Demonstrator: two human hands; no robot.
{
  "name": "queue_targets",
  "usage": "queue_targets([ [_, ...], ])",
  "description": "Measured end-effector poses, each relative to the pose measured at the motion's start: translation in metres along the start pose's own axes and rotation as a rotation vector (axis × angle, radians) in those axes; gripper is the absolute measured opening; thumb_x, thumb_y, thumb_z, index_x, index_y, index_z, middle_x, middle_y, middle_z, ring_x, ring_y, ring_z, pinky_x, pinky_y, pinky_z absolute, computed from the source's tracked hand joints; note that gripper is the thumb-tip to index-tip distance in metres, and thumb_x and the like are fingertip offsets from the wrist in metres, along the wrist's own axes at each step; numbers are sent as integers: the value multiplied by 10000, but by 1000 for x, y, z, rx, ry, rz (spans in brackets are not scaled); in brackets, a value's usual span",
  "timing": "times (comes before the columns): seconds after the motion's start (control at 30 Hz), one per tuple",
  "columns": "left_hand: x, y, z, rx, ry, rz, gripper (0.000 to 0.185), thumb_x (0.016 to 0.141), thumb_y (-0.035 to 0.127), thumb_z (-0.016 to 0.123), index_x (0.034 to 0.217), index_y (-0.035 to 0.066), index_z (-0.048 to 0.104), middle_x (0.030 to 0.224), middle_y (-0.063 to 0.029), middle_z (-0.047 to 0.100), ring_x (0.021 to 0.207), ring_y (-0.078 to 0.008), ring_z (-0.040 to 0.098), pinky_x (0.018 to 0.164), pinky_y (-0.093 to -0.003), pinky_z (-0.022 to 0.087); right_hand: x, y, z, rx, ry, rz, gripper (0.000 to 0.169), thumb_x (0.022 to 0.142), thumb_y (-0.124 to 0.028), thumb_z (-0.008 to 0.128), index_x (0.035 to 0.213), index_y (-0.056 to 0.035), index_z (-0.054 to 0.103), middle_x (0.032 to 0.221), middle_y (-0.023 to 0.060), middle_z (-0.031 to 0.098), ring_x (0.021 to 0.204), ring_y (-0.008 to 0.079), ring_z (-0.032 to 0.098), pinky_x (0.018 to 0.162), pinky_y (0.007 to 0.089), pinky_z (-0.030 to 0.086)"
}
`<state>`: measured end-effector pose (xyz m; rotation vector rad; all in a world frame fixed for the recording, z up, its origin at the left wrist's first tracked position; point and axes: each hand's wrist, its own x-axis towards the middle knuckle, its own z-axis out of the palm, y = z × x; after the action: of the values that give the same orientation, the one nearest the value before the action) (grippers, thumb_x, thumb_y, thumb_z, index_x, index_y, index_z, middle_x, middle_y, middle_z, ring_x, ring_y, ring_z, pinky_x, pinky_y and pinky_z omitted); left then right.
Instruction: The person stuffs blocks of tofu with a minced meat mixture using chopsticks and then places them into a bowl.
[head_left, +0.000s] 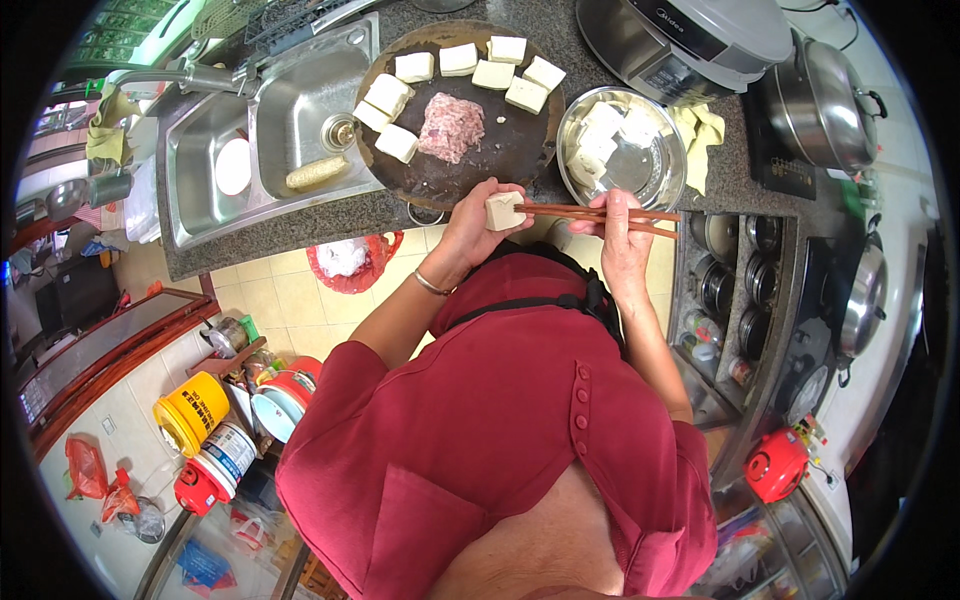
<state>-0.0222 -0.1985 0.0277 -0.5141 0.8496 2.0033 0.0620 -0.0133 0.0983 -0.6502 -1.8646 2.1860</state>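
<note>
My left hand (474, 226) holds a white tofu block (504, 211) upright at the near edge of a round dark cutting board (480, 176). In my right hand (624, 232) is a pair of brown chopsticks (559, 213), whose tips touch the top of that block. On the board, a mound of minced meat (451, 127) lies in the middle, with several tofu blocks (415, 67) around it along the far and left rim. A steel bowl (675, 161) holding several more tofu pieces (600, 124) stands to the right of the board.
A double steel sink (304, 112) with a loofah-like scrubber (317, 172) lies left of the board. A Midea cooker (675, 37) stands behind the bowl, near a yellow-green cloth (696, 139). A lidded steel pot (825, 105) is farther right. A red bag-lined bin (354, 262) sits below the counter.
</note>
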Motion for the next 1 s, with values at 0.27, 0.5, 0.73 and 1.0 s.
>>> queue_targets([
  [0.27,13,-5,-16,-59,-28,-36,405,1004,287,316,1051,-28,566,977,-176,619,943,-287,607,832,-427,541,-8,-9,3,-236,-75,-77,326,1017,-251,425,931,28,569,763,69,629,665,144,665,595,230,509],
  [0.5,15,-1,-16,-70,-8,-29,409,1002,290,318,1053,-31,568,984,-178,622,946,-292,611,841,-442,536,-13,-15,-6,-82,-17,-36,278,1010,-207,441,940,26,576,808,87,637,667,142,665,609,237,519],
  [0.73,17,-3,-16,-75,-22,-42,417,1003,293,309,1047,-27,573,977,-175,622,940,-293,613,845,-440,529,-15,-19,-8,-3,26,-22,275,1011,-198,433,944,35,562,824,92,619,666,158,667,608,246,533],
  [1.0,9,-2,-5,-79,-1,-37,408,996,289,327,1037,-28,579,969,-177,625,937,-287,618,840,-452,539,-10,-6,-9,-17,35,16,290,1016,-207,409,939,35,550,819,93,601,658,166,665,599,249,544],
])
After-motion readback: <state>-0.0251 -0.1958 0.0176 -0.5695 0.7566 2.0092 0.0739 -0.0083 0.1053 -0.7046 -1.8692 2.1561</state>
